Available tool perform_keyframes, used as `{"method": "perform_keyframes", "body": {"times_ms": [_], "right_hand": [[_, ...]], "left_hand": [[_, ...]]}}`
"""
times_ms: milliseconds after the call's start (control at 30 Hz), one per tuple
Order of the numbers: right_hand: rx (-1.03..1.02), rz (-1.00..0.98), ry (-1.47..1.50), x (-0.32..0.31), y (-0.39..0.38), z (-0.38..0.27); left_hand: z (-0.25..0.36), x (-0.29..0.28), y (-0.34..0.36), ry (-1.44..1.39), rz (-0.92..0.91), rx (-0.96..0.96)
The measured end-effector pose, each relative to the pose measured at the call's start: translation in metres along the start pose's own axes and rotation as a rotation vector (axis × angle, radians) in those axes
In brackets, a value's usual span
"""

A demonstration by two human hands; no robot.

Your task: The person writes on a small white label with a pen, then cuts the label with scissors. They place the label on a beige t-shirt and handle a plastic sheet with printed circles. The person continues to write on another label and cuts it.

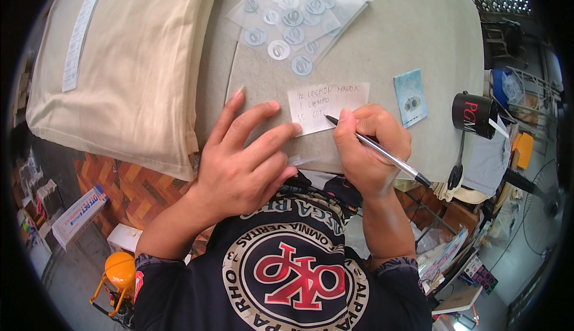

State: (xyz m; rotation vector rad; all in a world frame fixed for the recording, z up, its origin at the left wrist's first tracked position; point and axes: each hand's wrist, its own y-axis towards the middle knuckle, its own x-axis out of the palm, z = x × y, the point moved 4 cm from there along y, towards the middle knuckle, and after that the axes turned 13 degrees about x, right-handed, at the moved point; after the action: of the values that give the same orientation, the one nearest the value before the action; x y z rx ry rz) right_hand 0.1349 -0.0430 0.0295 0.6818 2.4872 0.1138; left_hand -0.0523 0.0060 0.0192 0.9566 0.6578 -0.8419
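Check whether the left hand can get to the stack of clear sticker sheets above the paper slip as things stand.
Probably yes. The left hand lies flat, holding nothing, its fingertips on the paper slip. The sticker sheets lie just beyond, with bare table between.

A small white matt paper slip (pixel 327 107) was laid on a pale grey, smooth, matt tabletop (pixel 412 38). A slim pen with a shiny metallic barrel and black tip (pixel 376 150) was seen above it. Glossy clear plastic sheets of round stickers (pixel 302 11) were noted beside a cream, soft woven cloth cushion (pixel 128 62). A black glossy cup (pixel 473 113) and a small blue-green glossy card (pixel 411 97) were also seen.
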Motion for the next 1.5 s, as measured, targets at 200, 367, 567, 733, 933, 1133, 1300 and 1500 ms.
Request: {"method": "perform_keyframes", "body": {"times_ms": [200,367,567,733,933,1133,1300,1500], "right_hand": [[0.002,0.005,-0.021,0.001,-0.001,0.001],[0.012,0.020,-0.013,0.002,-0.001,0.007],[0.435,-0.027,0.595,-0.018,0.002,0.016],[0.405,-0.121,0.620,-0.021,-0.022,-0.013],[0.346,-0.148,0.636,-0.018,-0.037,-0.017],[0.364,-0.128,0.651,-0.025,-0.049,-0.017],[0.275,-0.240,0.578,-0.032,-0.060,-0.012],[0.114,-0.327,0.709,-0.048,-0.082,-0.003]], "left_hand": [[0.000,-0.001,0.001,0.003,0.007,0.001],[0.000,0.000,-0.001,-0.014,0.004,-0.009],[0.002,-0.001,-0.001,0.000,0.022,0.013],[0.005,-0.003,-0.001,0.001,0.087,0.035],[0.016,-0.006,-0.005,0.016,0.151,0.053],[0.035,-0.011,0.008,0.044,0.114,0.112],[0.051,-0.002,0.022,0.017,0.063,0.167],[0.077,0.019,0.045,-0.368,0.038,-0.005]]}}
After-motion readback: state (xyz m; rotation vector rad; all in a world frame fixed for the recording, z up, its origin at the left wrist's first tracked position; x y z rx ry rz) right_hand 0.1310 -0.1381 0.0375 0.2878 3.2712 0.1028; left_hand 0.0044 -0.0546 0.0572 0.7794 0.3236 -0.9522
